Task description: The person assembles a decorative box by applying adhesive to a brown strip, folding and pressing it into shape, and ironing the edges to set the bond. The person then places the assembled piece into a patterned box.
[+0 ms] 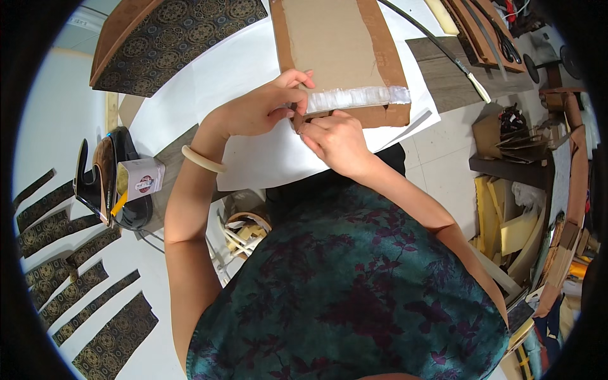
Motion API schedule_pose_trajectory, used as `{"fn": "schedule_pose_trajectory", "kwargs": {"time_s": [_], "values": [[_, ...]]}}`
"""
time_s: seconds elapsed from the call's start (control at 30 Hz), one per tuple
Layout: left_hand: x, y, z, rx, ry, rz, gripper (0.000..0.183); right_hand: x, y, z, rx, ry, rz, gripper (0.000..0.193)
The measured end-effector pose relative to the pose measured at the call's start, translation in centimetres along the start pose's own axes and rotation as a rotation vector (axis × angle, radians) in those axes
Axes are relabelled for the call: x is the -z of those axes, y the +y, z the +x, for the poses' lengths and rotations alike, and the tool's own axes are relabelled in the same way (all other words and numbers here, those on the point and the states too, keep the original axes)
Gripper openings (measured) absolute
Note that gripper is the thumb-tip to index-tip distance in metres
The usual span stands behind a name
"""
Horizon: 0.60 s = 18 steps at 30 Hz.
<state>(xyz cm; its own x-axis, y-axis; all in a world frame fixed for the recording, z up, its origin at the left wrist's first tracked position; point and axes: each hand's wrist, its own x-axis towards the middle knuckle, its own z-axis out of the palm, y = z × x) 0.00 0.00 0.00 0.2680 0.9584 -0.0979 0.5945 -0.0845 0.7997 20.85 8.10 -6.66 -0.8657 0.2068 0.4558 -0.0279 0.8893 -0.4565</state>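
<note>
A flat rectangular piece lies before me, tan in the middle with brown covering along its edges. Across its near end runs a shiny whitish strip. At the near left corner my left hand, a cream bangle on its wrist, pinches the edge of the covering between thumb and forefinger. Right beside it, my right hand is closed with bent fingers on the same corner, gripping the covering's near flap. The fingertips hide part of that corner. White paper is spread underneath.
A brown curved piece with a patterned panel lies far left. Patterned fabric strips cover the left side, near a black tape dispenser and a small box. Far right are a black cable and scissors; scraps fill shelving.
</note>
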Motion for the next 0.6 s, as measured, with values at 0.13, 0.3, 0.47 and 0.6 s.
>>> {"fn": "schedule_pose_trajectory", "kwargs": {"time_s": [0.13, 0.3, 0.47, 0.6], "values": [[0.0, 0.3, 0.0, 0.001, 0.01, 0.034, 0.03, 0.1, 0.3, 0.3, 0.108, -0.043, -0.096, 0.02], [-0.5, 0.6, 0.1, 0.036, 0.022, 0.031, 0.03, 1.1, -0.1, -0.5, 0.183, -0.082, -0.196, 0.025], [-1.4, 0.2, -0.1, -0.018, 0.055, 0.049, 0.034, 2.8, -2.0, -2.8, 0.153, 0.056, -0.101, 0.017], [-1.9, 0.4, -0.2, -0.052, 0.246, 0.004, 0.044, 5.4, -0.5, -3.4, -0.004, 0.046, -0.182, 0.019]]}}
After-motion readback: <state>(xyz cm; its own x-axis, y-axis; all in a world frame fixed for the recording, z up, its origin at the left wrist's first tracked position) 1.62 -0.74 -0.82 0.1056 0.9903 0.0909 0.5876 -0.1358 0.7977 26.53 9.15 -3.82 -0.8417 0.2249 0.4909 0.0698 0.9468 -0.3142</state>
